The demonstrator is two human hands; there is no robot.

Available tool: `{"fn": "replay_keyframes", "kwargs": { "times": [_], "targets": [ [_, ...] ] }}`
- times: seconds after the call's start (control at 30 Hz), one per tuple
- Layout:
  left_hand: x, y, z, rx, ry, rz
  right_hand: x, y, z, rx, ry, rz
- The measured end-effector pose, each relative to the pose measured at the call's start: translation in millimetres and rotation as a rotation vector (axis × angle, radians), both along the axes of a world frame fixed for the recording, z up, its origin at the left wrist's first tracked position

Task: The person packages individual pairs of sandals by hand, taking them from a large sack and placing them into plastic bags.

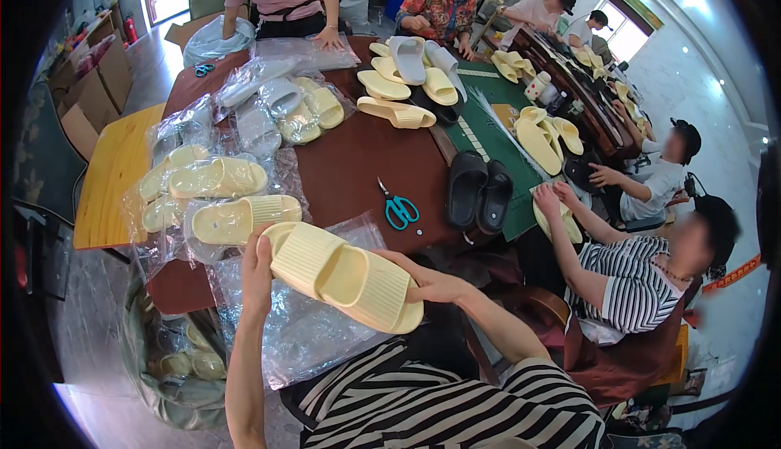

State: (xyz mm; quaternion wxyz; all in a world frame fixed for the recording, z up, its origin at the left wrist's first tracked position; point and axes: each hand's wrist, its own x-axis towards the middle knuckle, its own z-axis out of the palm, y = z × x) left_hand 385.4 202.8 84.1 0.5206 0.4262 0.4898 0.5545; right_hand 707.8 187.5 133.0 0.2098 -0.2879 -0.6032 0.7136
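Note:
Between my two hands, above the near edge of the table, is a pair of pale yellow slide slippers (342, 274), laid one against the other. My left hand (259, 266) closes round the left end of the pair. At the right end, my right hand (431, 278) grips it with the fingers partly hidden behind. Below the slippers lies a clear plastic bag (301, 327), partly covered by them. Just beyond my left hand sits a bagged yellow slipper (244, 220). Teal-handled scissors (399, 209) rest open on the brown tabletop (342, 176) beyond the pair.
Several bagged slippers (281, 103) spread over the table's left side. Loose yellow slippers (396, 113) pile at the far middle. Black slippers (478, 193) stand right of the scissors, by a green cutting mat (517, 205). A co-worker in stripes (626, 286) sits at right. A sack (179, 392) stands lower left.

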Motion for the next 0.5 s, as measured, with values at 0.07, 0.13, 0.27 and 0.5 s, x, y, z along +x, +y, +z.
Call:
{"fn": "replay_keyframes", "kwargs": {
  "times": [0.07, 0.13, 0.27, 0.5],
  "targets": [
    [3, -7, 5, -0.044, -0.072, -0.036, 8, 0, -11, -0.077, 0.064, -0.081],
    [1, -21, -8, -0.040, 0.036, -0.021, 24, 10, -34, -0.240, 0.225, -0.384],
    [-21, -67, -50, 0.120, 0.779, -0.170, 59, 47, -64, -0.069, 0.240, -1.026],
    [7, -85, -80, 0.162, 1.348, -0.331, 173, 191, -111, 0.172, 0.195, -1.397]
  ]
}}
